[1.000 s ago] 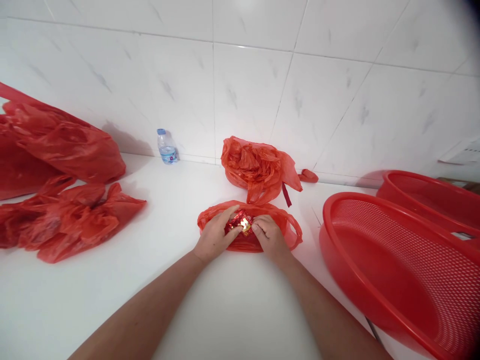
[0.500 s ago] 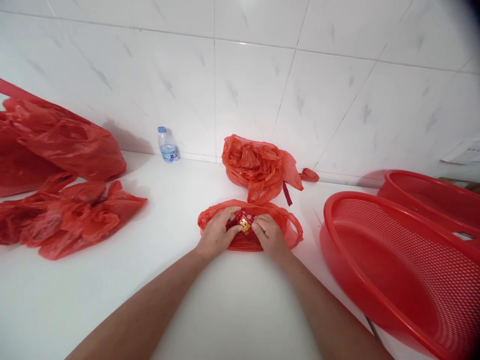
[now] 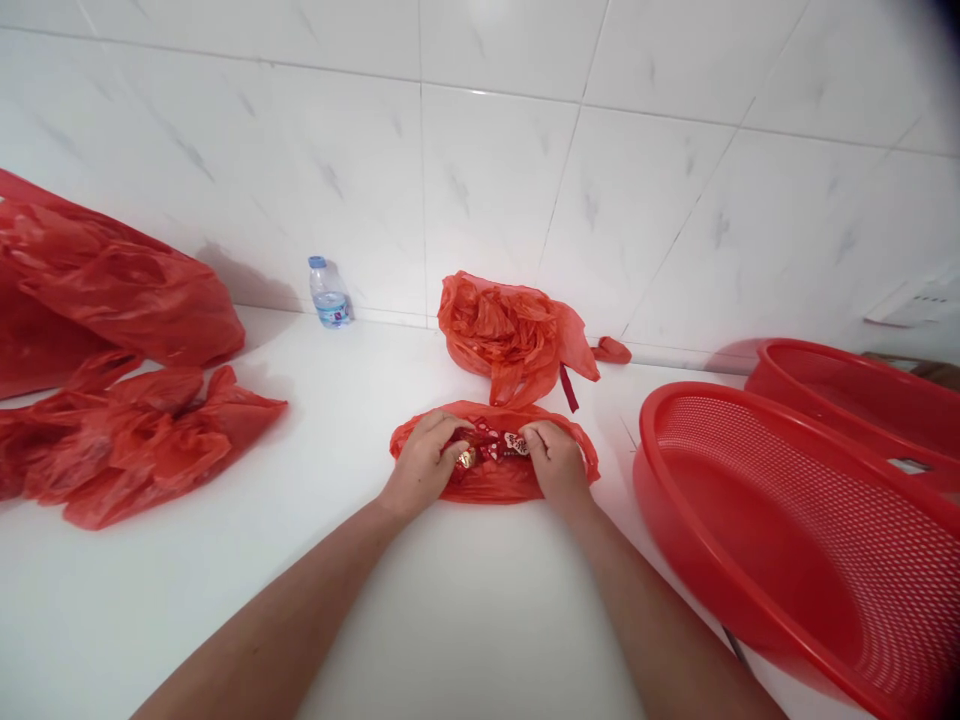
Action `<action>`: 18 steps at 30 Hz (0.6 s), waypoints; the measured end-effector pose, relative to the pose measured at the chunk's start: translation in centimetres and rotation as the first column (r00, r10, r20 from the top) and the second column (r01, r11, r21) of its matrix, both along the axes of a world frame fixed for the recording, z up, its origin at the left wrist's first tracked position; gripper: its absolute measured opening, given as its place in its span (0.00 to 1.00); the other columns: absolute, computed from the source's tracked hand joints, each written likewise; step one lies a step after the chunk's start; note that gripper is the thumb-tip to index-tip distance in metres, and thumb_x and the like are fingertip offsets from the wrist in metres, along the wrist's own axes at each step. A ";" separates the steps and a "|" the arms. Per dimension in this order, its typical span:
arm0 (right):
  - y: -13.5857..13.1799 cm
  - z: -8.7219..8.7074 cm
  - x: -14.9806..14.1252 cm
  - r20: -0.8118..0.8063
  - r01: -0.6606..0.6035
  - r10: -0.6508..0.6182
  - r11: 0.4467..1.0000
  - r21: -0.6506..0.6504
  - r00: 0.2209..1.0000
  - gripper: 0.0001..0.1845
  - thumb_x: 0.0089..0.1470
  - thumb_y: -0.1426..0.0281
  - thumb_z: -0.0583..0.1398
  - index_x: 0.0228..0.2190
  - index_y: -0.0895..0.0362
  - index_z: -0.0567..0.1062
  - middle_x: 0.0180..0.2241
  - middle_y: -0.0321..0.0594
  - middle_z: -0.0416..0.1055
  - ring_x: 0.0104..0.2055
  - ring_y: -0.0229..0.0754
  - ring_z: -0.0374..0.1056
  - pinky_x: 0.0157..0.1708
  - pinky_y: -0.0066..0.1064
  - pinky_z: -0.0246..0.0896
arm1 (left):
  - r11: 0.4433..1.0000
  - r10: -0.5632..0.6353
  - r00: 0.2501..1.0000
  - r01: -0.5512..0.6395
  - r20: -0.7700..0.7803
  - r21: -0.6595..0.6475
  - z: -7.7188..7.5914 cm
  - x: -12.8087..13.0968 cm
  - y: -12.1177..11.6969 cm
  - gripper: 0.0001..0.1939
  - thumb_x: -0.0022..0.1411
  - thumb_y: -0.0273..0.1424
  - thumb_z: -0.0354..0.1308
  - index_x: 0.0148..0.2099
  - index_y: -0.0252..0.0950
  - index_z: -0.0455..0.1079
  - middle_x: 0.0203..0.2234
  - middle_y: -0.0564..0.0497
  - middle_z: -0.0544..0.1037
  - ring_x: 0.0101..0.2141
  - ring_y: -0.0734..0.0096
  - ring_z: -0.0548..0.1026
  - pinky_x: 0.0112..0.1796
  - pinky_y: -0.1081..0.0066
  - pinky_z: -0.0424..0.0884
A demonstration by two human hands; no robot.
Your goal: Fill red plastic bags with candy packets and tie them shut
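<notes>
A small red plastic bag [image 3: 491, 485] lies flat on the white counter [image 3: 375, 560] in front of me. Inside its mouth sit small red and gold wrapped packets [image 3: 491, 446]. My left hand [image 3: 421, 468] is closed on the bag's left side, fingers curled over the rim next to a gold packet. My right hand [image 3: 553, 462] is closed on the bag's right side, pinching the rim. The two hands hold the bag's mouth spread apart between them.
A crumpled red bag [image 3: 514, 335] lies just behind, against the tiled wall. More red bags [image 3: 127, 420] are heaped at the left. A small water bottle [image 3: 327, 293] stands by the wall. Two red perforated plastic baskets [image 3: 787, 530] sit at the right.
My hands have moved apart, spreading the bag's mouth wider. The packets that were pinched between my fingers now lie inside the bag between my hands.
</notes>
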State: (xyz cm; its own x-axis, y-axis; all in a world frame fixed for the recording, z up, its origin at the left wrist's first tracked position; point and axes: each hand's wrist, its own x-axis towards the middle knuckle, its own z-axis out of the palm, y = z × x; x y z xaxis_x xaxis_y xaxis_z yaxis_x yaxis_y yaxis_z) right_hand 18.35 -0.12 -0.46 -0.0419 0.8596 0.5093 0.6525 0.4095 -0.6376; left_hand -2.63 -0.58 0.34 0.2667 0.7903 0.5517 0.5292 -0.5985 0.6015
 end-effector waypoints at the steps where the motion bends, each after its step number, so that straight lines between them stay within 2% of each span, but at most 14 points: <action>1: 0.1 -0.1 0.2 0.013 0.020 -0.020 1.000 -0.021 1.000 0.14 0.59 0.68 0.48 0.27 0.55 0.70 0.28 0.37 0.70 0.31 0.40 0.64 0.33 0.32 0.58 | 1.000 0.017 1.000 -0.017 0.015 0.021 0.0 -0.1 0.1 0.12 0.61 0.24 0.48 0.44 0.40 0.69 0.39 0.49 0.72 0.43 0.66 0.69 0.45 0.63 0.67; 5: 0.3 -0.5 0.3 0.121 0.019 -0.009 0.997 -0.079 0.993 0.10 0.55 0.65 0.54 0.36 0.54 0.72 0.35 0.38 0.73 0.37 0.42 0.67 0.38 0.34 0.61 | 0.996 0.046 0.998 -0.048 0.035 0.074 -0.3 -0.3 0.3 0.14 0.60 0.22 0.48 0.45 0.41 0.68 0.40 0.50 0.71 0.42 0.68 0.70 0.45 0.65 0.68; 8: 0.3 -0.8 0.0 0.263 -0.005 0.026 0.997 -0.078 0.965 0.20 0.47 0.68 0.60 0.45 0.53 0.70 0.44 0.41 0.72 0.47 0.48 0.65 0.47 0.41 0.58 | 0.997 0.053 0.998 -0.055 0.025 0.058 -0.5 -0.3 0.3 0.15 0.59 0.20 0.48 0.45 0.41 0.68 0.40 0.51 0.72 0.43 0.69 0.69 0.46 0.65 0.67; 10: 0.2 -0.8 -0.2 0.293 -0.012 0.035 0.997 -0.081 0.955 0.24 0.44 0.72 0.60 0.46 0.53 0.69 0.45 0.41 0.71 0.48 0.49 0.64 0.48 0.42 0.58 | 0.997 0.065 0.998 -0.066 0.025 0.043 -0.6 -0.3 0.4 0.16 0.57 0.20 0.48 0.44 0.41 0.68 0.40 0.51 0.72 0.44 0.69 0.69 0.46 0.65 0.67; 12: 0.2 -0.7 -0.2 0.236 0.004 0.019 0.995 -0.095 0.972 0.21 0.46 0.73 0.58 0.45 0.53 0.69 0.43 0.40 0.72 0.45 0.46 0.67 0.46 0.39 0.61 | 0.996 0.081 0.996 -0.082 0.031 0.040 -0.7 -0.3 0.5 0.16 0.56 0.19 0.47 0.43 0.40 0.68 0.40 0.52 0.72 0.44 0.68 0.69 0.46 0.65 0.67; 15: 0.0 -0.5 0.0 0.072 0.018 -0.012 0.995 -0.094 0.997 0.15 0.54 0.69 0.52 0.43 0.53 0.70 0.41 0.39 0.74 0.42 0.43 0.69 0.42 0.36 0.63 | 0.994 0.106 0.994 -0.107 0.034 0.032 -1.0 -0.5 0.8 0.16 0.55 0.19 0.47 0.42 0.40 0.67 0.40 0.51 0.73 0.44 0.68 0.69 0.47 0.64 0.67; 18: 0.0 -0.5 0.2 -0.040 0.053 -0.057 0.995 -0.088 0.998 0.16 0.59 0.66 0.47 0.42 0.52 0.71 0.39 0.39 0.74 0.40 0.43 0.70 0.41 0.37 0.64 | 0.992 0.124 0.992 -0.125 0.028 0.018 -1.1 -0.6 0.9 0.16 0.54 0.19 0.47 0.41 0.39 0.67 0.39 0.51 0.73 0.43 0.67 0.70 0.46 0.63 0.67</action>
State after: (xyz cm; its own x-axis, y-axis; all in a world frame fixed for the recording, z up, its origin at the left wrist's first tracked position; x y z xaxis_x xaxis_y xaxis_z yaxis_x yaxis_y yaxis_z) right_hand 18.50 -0.09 -0.91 0.0264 0.9009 0.4331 0.6444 0.3159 -0.6964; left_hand -3.20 0.30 -0.76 0.1516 0.8054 0.5731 0.5838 -0.5408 0.6056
